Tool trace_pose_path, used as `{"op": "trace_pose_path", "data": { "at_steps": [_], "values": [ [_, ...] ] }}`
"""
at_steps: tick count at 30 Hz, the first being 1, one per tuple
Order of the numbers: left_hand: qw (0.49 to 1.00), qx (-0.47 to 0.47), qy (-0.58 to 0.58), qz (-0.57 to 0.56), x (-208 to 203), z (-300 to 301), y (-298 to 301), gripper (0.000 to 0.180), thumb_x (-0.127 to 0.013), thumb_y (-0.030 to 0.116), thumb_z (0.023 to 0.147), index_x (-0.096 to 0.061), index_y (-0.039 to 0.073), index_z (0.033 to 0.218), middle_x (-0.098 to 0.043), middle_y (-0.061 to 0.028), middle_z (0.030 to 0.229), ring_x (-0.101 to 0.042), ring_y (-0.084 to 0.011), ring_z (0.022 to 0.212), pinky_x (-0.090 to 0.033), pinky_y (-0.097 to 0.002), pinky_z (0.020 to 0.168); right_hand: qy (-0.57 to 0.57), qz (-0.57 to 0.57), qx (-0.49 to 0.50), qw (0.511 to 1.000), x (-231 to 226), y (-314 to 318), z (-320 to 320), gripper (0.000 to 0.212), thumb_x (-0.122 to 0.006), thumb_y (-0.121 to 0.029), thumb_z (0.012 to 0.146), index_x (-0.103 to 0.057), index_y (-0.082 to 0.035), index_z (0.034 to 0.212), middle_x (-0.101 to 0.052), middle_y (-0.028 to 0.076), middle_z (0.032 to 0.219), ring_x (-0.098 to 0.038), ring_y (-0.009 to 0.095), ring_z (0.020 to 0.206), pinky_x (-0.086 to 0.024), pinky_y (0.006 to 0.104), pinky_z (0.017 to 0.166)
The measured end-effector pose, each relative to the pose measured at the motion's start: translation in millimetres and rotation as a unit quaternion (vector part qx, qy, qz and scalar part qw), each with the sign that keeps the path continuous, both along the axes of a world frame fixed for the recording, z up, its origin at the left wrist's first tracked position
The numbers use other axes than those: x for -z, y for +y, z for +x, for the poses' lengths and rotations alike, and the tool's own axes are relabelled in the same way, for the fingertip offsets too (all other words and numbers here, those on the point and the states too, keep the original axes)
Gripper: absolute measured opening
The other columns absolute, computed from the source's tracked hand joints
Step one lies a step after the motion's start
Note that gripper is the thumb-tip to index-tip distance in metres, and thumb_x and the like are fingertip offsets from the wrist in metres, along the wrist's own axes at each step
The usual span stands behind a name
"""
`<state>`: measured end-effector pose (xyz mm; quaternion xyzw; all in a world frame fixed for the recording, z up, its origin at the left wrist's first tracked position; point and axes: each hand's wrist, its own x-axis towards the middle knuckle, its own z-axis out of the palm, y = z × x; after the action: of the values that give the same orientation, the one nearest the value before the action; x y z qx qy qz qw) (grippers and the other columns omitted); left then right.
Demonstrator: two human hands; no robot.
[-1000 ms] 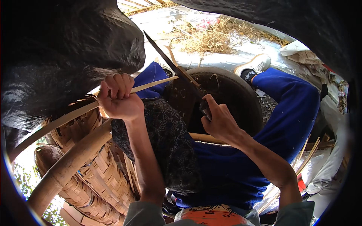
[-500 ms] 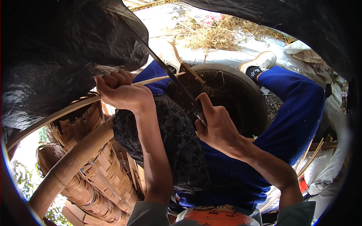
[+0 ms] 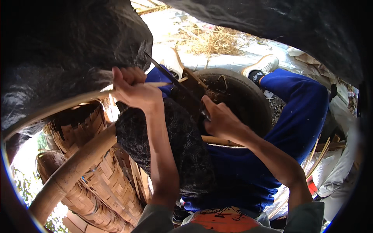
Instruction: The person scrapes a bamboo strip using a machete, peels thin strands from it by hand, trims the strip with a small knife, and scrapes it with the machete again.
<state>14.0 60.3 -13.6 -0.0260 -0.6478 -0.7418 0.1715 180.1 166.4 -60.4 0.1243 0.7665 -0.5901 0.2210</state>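
Straw-like shavings [image 3: 211, 40] lie heaped on the pale ground sheet [image 3: 227, 60].

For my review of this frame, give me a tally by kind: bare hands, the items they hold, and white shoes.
Bare left hand and bare right hand: 2
Long dark-bladed knife: 1
Long pale flat strip: 1
White shoes: 2
Total: 6

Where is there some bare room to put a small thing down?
The widest bare patch seems to be the white sheet, bordered by straw, both shoes and the tire. A narrower gap lies between tire and right trouser leg. Crowded: the left side, with woven baskets and bamboo pole, and around the left hand, strip, knife and right hand.
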Motion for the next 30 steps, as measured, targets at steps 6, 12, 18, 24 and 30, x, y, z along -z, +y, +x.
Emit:
{"op": "trace_pose_path", "data": {
  "at_steps": [6, 12, 18, 24, 30],
  "values": [
    [0.999, 0.032, 0.003, -0.008, 0, 1, 5, 0.044, -0.037, 0.022, 0.094, -0.015, 0.015, 0.057, -0.013, 0.0029, 0.047, -0.007, -0.0086, 0.046, -0.010, -0.0290, 0.044, 0.068, -0.031, 0.059, 0.995, -49, 21, -26, 0.043, -0.062, 0.004, 0.071, -0.037, 0.005, 0.107, -0.054, 0.018, 0.060, -0.062, 0.038, 0.061, -0.047, 0.0463, 0.057],
    [1.000, 0.017, 0.006, -0.003, 3, 6, 15, 0.044, -0.038, 0.023, 0.094, -0.015, 0.015, 0.057, -0.013, 0.0027, 0.047, -0.007, -0.0088, 0.045, -0.010, -0.0291, 0.044, 0.088, 0.023, 0.054, 0.994, 22, -15, 16, 0.045, -0.063, 0.001, 0.073, -0.036, 0.006, 0.109, -0.057, 0.021, 0.062, -0.061, 0.038, 0.057, -0.046, 0.0448, 0.052],
    [0.999, 0.000, 0.004, -0.049, -3, 3, 10, 0.044, -0.037, 0.023, 0.094, -0.015, 0.015, 0.057, -0.014, 0.0022, 0.047, -0.008, -0.0096, 0.045, -0.010, -0.0290, 0.045, 0.107, -0.043, 0.086, 0.990, -20, 2, -10, 0.044, -0.059, 0.000, 0.074, -0.038, 0.001, 0.112, -0.059, 0.024, 0.068, -0.061, 0.041, 0.062, -0.044, 0.0440, 0.054],
    [1.000, 0.006, 0.003, 0.000, 4, -1, 5, 0.042, -0.035, 0.021, 0.092, -0.015, 0.016, 0.055, -0.013, 0.0024, 0.046, -0.010, -0.0084, 0.043, -0.012, -0.0278, 0.044, 0.050, 0.051, 0.054, 0.996, 36, -14, 13, 0.042, -0.061, 0.000, 0.074, -0.038, 0.000, 0.109, -0.058, 0.022, 0.065, -0.060, 0.042, 0.062, -0.045, 0.0446, 0.054],
    [0.999, -0.036, -0.006, -0.033, -7, -5, 3, 0.040, -0.034, 0.018, 0.091, -0.013, 0.016, 0.056, -0.012, 0.0026, 0.047, -0.009, -0.0081, 0.043, -0.013, -0.0274, 0.043, 0.063, -0.017, 0.058, 0.996, -13, 0, -12, 0.045, -0.059, -0.001, 0.075, -0.037, 0.003, 0.114, -0.059, 0.023, 0.068, -0.062, 0.043, 0.071, -0.048, 0.0505, 0.062]
  ]
}}
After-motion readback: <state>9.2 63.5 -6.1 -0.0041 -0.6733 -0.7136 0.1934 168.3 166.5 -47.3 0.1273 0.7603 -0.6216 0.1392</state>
